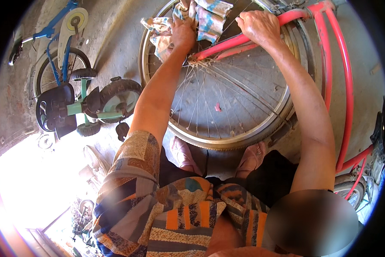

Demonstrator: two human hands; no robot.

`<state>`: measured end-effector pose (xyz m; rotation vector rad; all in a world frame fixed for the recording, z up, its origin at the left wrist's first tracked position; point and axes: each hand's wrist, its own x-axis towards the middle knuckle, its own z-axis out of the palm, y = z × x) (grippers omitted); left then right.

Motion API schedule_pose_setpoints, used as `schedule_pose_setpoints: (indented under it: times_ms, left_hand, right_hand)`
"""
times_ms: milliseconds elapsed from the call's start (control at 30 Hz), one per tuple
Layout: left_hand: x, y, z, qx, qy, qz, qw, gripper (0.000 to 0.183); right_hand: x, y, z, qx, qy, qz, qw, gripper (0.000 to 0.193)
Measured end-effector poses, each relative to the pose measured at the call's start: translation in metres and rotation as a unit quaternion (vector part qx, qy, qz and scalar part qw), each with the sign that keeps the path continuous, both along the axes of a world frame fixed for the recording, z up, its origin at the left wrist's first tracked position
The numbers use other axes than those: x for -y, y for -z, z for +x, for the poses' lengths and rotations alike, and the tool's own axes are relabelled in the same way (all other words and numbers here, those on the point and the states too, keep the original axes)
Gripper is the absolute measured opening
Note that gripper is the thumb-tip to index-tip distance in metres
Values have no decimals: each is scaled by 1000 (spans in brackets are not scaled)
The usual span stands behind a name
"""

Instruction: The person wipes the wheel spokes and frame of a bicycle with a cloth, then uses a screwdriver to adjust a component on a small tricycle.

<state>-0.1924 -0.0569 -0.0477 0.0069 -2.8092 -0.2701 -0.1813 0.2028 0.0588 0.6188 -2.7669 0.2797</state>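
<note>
A pink-red bicycle frame and its spoked wheel fill the far middle of the view. My left hand is closed on a patterned rag at the far left part of the wheel, just beyond the hub. The rag hangs on both sides of the hand and covers part of the rim and spokes. My right hand is wrapped round the red frame tube, farther right over the wheel. Its fingertips are curled and partly hidden.
On the left lies a small green child's cycle with black wheels, below a blue bicycle. My feet stand close to the tyre's near edge. More red frame tubing curves down the right side, beside another wheel.
</note>
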Motion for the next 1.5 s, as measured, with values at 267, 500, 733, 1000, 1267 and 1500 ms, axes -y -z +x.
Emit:
schedule_pose_setpoints:
  times_ms: [267, 500, 733, 1000, 1267, 1500]
  left_hand:
    - [17, 7, 15, 50, 78, 98, 991, 21]
    - [20, 8, 13, 39, 96, 113, 988, 18]
    - [24, -19, 25, 80, 167, 117, 976, 39]
    - [51, -62, 56, 233, 115, 130, 957, 59]
    - [34, -74, 81, 118, 121, 121, 978, 27]
    - [24, -81, 69, 249, 188, 470, 825, 40]
  right_hand:
    - [17, -2, 3, 59, -20, 4, 998, 39]
    - [65, 4, 1, -19, -144, -18, 989, 30]
    - [94, 23, -12, 116, -159, 15, 980, 41]
    - [57, 26, -49, -1, -57, -128, 990, 18]
    - [4, -16, -52, -51, 112, 8, 992, 20]
    - [-11, -30, -25, -23, 78, -1, 997, 18]
